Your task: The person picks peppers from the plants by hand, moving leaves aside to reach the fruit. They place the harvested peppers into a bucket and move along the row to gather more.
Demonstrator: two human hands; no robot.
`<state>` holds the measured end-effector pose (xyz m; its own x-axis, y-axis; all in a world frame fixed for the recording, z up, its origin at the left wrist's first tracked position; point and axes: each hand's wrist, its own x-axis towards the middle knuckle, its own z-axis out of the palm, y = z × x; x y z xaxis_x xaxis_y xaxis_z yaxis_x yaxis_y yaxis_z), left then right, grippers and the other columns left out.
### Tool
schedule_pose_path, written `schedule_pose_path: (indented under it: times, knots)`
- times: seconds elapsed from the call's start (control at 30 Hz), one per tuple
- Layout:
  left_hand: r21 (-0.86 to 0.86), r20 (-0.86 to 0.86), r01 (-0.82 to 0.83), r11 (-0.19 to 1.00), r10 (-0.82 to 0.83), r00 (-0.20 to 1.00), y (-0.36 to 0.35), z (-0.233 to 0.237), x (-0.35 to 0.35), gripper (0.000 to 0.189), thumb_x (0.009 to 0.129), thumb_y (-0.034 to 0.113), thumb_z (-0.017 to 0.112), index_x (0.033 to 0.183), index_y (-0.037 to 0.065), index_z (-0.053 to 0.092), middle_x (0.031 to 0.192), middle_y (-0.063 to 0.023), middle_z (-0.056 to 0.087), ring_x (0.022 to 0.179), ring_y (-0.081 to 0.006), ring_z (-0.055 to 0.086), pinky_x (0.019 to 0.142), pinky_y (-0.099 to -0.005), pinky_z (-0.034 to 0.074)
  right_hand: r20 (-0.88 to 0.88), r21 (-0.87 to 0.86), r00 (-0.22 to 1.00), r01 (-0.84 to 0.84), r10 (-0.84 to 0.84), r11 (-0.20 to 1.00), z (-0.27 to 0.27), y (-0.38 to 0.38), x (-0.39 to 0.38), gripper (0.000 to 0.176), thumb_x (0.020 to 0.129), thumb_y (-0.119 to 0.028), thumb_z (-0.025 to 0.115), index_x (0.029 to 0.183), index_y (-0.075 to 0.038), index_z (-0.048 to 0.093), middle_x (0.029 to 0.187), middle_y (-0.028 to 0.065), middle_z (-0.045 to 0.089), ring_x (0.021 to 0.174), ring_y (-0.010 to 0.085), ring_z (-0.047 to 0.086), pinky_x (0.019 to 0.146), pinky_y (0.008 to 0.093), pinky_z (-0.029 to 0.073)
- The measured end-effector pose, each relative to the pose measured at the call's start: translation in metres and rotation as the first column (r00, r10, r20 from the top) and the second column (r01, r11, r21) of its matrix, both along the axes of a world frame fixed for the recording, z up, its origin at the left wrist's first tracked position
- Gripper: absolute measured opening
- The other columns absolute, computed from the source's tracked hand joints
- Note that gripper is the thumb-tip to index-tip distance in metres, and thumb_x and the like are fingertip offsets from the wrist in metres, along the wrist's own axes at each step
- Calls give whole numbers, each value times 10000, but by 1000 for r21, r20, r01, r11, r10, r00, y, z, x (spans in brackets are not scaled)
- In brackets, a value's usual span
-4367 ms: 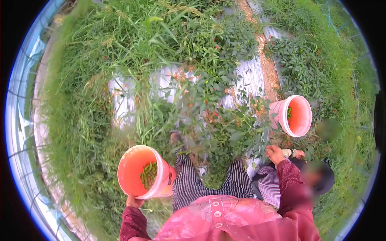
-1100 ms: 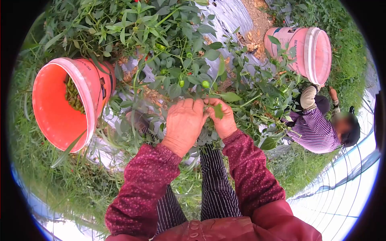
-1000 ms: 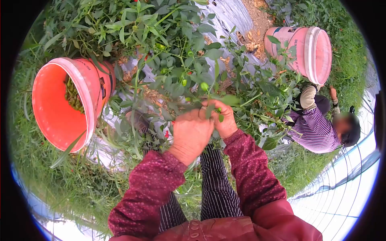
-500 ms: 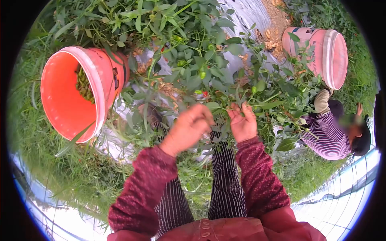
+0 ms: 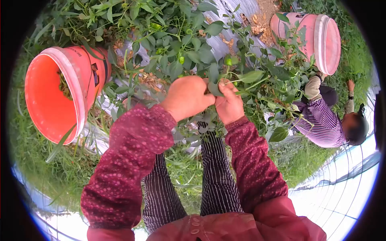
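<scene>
Pepper plants (image 5: pixel 215 28) crowd between one pink bucket (image 5: pixel 86 66) and another bucket (image 5: pixel 311 38), over silvery sheeting (image 5: pixel 247 8). Right hand (image 5: pixel 230 105) pinches a leafy sprig (image 5: pixel 251 76); left hand (image 5: pixel 186 97) curls, its hold hidden from me.

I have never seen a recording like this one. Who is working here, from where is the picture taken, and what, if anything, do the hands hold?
There is no machine: the hands are a person's own, and bare. One head-worn camera looks forward and down, so the sleeves rise from below.

The left hand and right hand are close together at a leafy plant with green peppers. The fingertips are partly hidden, so I cannot tell what is in their grip. Pale sheeting covers part of the ground.

On the left, a pink bucket holds something green; a second bucket is at upper right, near another person.
</scene>
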<state>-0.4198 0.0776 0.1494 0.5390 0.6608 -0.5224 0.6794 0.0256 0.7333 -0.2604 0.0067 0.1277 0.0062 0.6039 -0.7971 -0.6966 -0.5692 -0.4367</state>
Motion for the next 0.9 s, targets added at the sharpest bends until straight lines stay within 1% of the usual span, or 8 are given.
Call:
schedule_pose_path:
  times: [0.17,0.23,0.4,0.57,0.7,0.77,0.83,0.9]
  knots:
    - [-460,-41,-165,872,165,985,22,13,-12,238,765,266,643,766,29,630,539,-42,507,489,-209,542,500,-345,451,227,-161,913,-308,339,938,9,15,-5,259,890,-175,602,1107,-35,577,1033,30,605,916,121,579,752,290,509]
    - [-856,100,-255,450,628,772,29,13,-21,256,803,298,627,757,46,618,592,1,521,483,-108,502,445,-266,389,243,22,738,-653,629,757,-3,18,5,251,904,-178,590,1086,-5,586,1038,48,603,917,122,584,779,293,514]
    - [-816,147,-407,411,828,541,36,44,-42,234,832,279,607,821,46,584,711,-39,582,584,-147,586,479,-258,455,108,-190,946,-283,307,940,10,44,0,214,895,-188,607,1018,-24,546,967,58,616,948,215,619,758,337,536]
    - [-809,-160,-575,121,896,414,-54,2,-117,114,829,123,574,916,51,582,820,-60,618,690,-182,630,534,-281,522,237,-213,819,-481,522,851,18,44,11,286,869,-194,631,1078,-18,544,1014,77,617,989,187,589,838,325,494]
    - [-713,-308,-694,95,848,432,-112,-29,-129,124,812,58,560,930,58,600,812,-32,616,692,-163,620,544,-275,520,531,-188,599,-607,599,773,45,30,3,280,859,-151,632,1102,-28,564,973,68,624,903,150,584,779,291,486]
    - [-611,-367,-738,285,724,584,-138,-40,-108,177,781,37,577,955,39,610,776,-21,615,671,-160,608,580,-289,518,698,-165,448,-658,558,735,63,18,-5,270,858,-132,628,1098,-24,572,955,64,625,868,141,583,754,284,486]
    - [-360,-136,-561,746,553,822,-169,-46,-87,214,756,43,594,968,21,605,808,-60,641,693,-200,628,639,-319,517,556,-83,615,-628,559,774,82,1,-21,247,852,-90,615,1072,17,577,933,74,629,809,136,588,710,280,490]
    - [-364,-212,-524,770,479,852,-177,-29,-61,343,753,57,577,1093,23,559,848,-98,652,760,-247,636,698,-337,509,387,-226,433,-812,814,539,80,-25,-42,238,867,-139,602,1030,34,587,925,83,630,787,156,600,703,287,497]
